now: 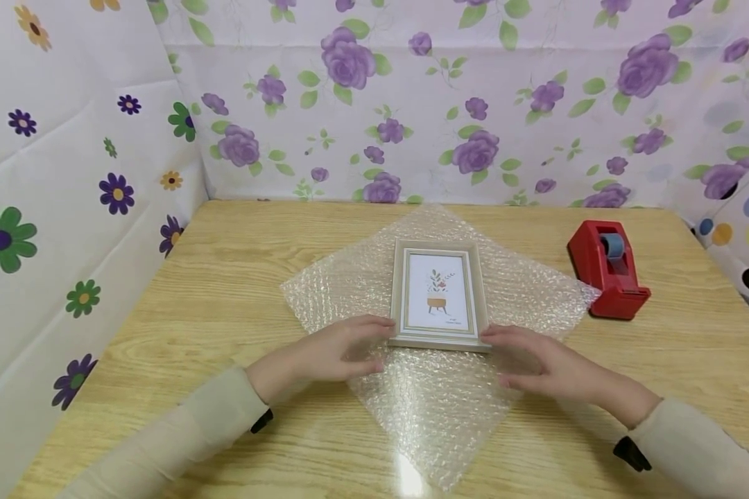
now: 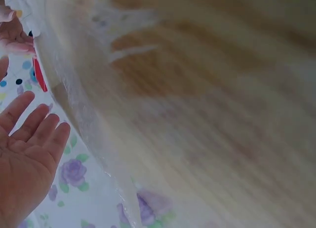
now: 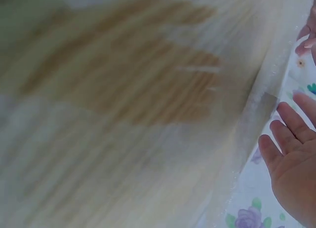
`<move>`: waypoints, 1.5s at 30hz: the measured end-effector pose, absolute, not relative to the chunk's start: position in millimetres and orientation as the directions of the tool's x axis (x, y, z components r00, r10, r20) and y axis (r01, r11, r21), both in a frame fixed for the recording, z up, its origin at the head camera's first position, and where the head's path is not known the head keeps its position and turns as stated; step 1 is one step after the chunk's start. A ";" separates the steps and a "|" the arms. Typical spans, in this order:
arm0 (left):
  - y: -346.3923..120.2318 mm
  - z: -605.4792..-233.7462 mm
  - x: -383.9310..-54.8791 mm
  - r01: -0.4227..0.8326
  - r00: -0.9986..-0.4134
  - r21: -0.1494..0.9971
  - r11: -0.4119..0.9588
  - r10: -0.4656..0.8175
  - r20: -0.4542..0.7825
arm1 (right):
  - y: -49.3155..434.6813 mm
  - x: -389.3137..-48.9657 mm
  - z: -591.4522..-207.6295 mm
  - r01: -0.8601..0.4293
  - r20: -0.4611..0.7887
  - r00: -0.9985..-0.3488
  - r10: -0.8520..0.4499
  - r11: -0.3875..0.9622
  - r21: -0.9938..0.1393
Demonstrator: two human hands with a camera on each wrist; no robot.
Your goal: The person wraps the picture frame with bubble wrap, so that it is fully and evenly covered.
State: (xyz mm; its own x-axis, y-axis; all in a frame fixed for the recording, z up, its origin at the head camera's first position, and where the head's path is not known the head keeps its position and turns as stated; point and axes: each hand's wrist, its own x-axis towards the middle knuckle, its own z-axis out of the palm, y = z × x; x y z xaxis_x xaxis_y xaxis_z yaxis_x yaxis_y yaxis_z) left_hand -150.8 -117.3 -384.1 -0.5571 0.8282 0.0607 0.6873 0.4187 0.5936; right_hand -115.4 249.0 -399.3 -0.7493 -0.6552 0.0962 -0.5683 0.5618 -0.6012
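A picture frame with a pale wood-coloured border lies face up on a sheet of bubble wrap. Its print shows a plant in an orange pot on legs. At the lower left corner is my left hand, fingertips right at the border and thumb apart over the wrap. My right hand mirrors it at the lower right corner, fingers extended. In the left wrist view the left hand shows its palm with loosely straight fingers; the right hand looks alike in the right wrist view.
A red tape dispenser with a blue roll stands to the right, touching the wrap's right corner. Beneath everything is a wood-grain table. Flowered cloth hangs along the back, with patterned cloth at both sides.
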 end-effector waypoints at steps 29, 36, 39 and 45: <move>-114.4 -385.0 -136.5 0.783 -0.502 0.355 0.511 0.856 -0.125 | 249.8 -105.3 -403.5 -0.681 0.092 -0.716 -0.692 0.664 -0.309; -116.0 -386.1 -133.4 0.821 -0.481 0.300 0.485 0.872 -0.095 | 251.7 -103.7 -405.9 -0.710 0.134 -0.697 -0.704 0.651 -0.271; -117.7 -386.9 -134.2 0.834 -0.463 0.310 0.456 0.885 -0.056 | 252.2 -104.8 -407.5 -0.734 0.180 -0.673 -0.717 0.620 -0.276; -119.7 -387.3 -137.2 0.850 -0.438 0.325 0.416 0.899 -0.006 | 251.8 -106.0 -408.0 -0.757 0.229 -0.650 -0.724 0.593 -0.274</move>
